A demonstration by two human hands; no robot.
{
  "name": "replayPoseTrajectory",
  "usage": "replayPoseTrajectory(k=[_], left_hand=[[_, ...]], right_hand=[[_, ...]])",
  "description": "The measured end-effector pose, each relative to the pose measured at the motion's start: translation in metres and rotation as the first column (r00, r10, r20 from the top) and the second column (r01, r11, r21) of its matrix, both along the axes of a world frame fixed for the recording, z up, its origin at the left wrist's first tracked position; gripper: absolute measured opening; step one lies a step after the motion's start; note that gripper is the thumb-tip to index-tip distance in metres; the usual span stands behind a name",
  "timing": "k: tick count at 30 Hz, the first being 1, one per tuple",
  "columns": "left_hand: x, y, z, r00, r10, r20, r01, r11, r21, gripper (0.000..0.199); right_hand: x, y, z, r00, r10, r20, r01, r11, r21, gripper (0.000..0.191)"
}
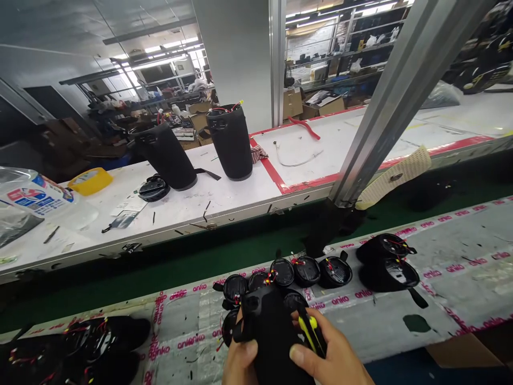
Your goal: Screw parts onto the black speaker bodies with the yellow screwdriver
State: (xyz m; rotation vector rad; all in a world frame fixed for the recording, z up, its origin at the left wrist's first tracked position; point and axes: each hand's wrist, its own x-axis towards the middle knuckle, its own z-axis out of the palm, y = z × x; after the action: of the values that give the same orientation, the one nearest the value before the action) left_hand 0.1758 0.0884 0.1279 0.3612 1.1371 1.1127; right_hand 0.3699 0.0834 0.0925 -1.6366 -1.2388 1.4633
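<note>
At the bottom centre, a black cylindrical speaker body (272, 331) is held between both hands, its top tipped away from me. My left hand (240, 355) is closed on its left side, the thumb near a black strap. My right hand (328, 347) presses the thumb on its right side and also grips a yellow and black tool (310, 331), whose working end is hidden. Just beyond the held body, several round black speaker parts (282, 271) with red and yellow wires stand close together on the grey bench (176, 321).
More black bodies lie on the bench at left (96, 342) and right (388, 267). Across a dark green gap, a white table (192, 208) bears two upright black cylinders (230, 144), yellow tape (90, 182) and a plastic bottle (40, 195). A metal post (385, 107) rises at right.
</note>
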Motion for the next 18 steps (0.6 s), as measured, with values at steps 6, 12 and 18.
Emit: replayPoseTrajectory(k=[6,12,18], left_hand=[[-0.003,0.006,-0.005,0.971,-0.028,-0.237,0.034,0.999,0.023,0.079],[-0.004,-0.002,-0.003,0.96,-0.044,-0.275,0.057,0.998,0.038,0.078],[-0.004,-0.007,0.013,0.948,-0.047,-0.315,0.062,0.997,0.037,0.067]], right_hand=[[0.026,0.003,0.04,0.9,0.157,0.407,-0.322,0.867,0.379,0.028],[0.025,0.029,0.083,0.556,0.163,0.815,-0.754,0.511,0.413,0.024],[0.018,0.035,0.094,0.364,0.156,0.918,-0.874,0.399,0.279,0.03]])
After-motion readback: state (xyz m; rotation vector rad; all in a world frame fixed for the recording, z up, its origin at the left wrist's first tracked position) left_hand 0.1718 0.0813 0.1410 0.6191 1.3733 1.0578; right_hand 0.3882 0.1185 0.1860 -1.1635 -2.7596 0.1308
